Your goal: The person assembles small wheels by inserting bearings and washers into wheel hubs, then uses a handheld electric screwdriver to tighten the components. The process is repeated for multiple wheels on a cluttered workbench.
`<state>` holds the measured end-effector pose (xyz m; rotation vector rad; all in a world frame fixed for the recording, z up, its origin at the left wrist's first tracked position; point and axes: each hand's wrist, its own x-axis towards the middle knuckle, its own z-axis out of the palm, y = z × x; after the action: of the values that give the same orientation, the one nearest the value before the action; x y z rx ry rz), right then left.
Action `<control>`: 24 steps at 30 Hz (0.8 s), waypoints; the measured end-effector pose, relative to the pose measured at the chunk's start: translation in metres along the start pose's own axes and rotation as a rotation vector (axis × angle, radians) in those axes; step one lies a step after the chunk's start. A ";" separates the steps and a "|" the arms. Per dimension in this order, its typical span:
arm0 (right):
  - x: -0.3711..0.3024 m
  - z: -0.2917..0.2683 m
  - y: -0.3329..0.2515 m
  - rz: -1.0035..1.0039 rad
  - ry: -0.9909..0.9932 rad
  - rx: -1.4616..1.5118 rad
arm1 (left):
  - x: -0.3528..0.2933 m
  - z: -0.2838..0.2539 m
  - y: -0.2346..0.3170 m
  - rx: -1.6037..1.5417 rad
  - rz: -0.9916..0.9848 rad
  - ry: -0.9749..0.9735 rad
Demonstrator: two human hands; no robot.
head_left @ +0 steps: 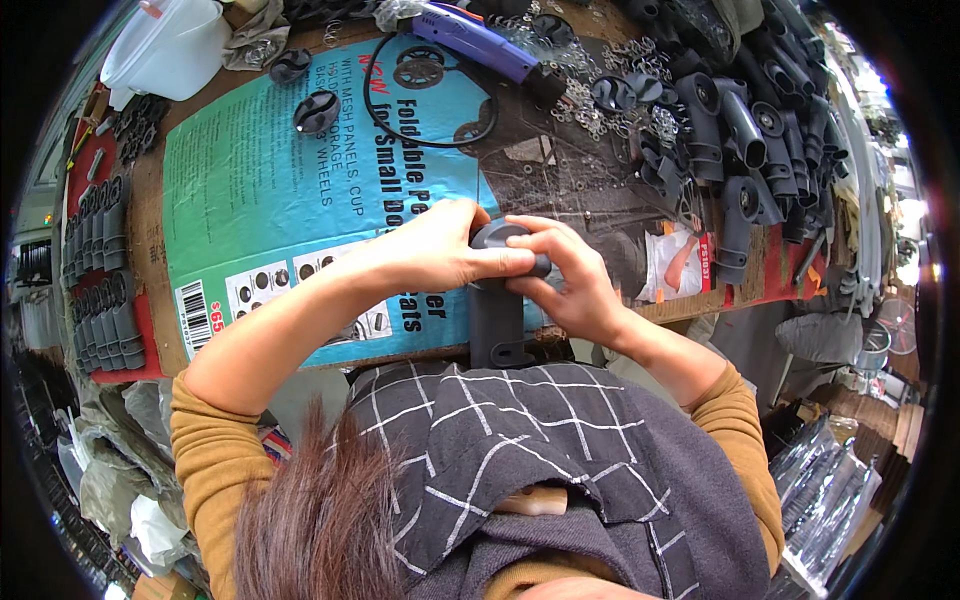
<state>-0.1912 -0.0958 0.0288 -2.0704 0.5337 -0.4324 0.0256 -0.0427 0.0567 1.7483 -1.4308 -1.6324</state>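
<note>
A dark grey plastic joint piece point(495, 322) lies at the table's front edge, its slotted end toward me. On its far end sits a round dark knob point(494, 238). My left hand point(445, 245) is closed on the knob from the left, its thumb across the knob's near side. From the right, my right hand point(568, 278) grips the knob and the top of the joint piece, fingers curled around them. The hands cover much of the knob, so I cannot tell whether it is fully seated. Beneath lies a blue-green printed cardboard sheet point(270, 170).
A purple power screwdriver point(475, 42) with a black cord lies at the back. Small metal hardware point(590, 105) and loose round knobs point(316, 110) are scattered around. Dark joint pieces pile up point(740, 130) at right; more parts stand in rows point(105, 320) at left. A white bucket point(165, 50) stands back left.
</note>
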 end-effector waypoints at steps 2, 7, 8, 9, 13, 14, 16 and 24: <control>-0.004 0.001 -0.009 -0.044 0.058 0.016 | -0.002 0.004 0.000 -0.146 -0.047 -0.001; 0.015 -0.009 -0.007 0.078 0.045 0.007 | -0.003 0.002 -0.007 -0.056 0.129 0.023; 0.018 -0.013 -0.004 0.137 0.033 0.122 | -0.005 0.003 -0.010 -0.006 0.163 0.097; 0.021 -0.016 -0.001 0.220 0.024 0.221 | -0.007 0.005 -0.013 0.030 0.148 0.185; 0.021 -0.025 0.008 0.231 0.011 0.567 | -0.011 0.011 -0.027 0.083 0.187 0.212; 0.019 -0.028 0.009 0.255 0.001 0.675 | -0.012 0.014 -0.030 0.105 0.217 0.247; 0.019 -0.036 0.013 0.322 0.080 0.645 | -0.013 0.018 -0.034 0.095 0.299 0.308; 0.025 -0.036 0.000 -0.017 0.204 -0.612 | -0.015 0.025 -0.042 0.083 0.310 0.364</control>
<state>-0.1879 -0.1345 0.0494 -2.6300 0.8510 -0.5419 0.0238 -0.0034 0.0241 1.6597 -1.5132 -1.0497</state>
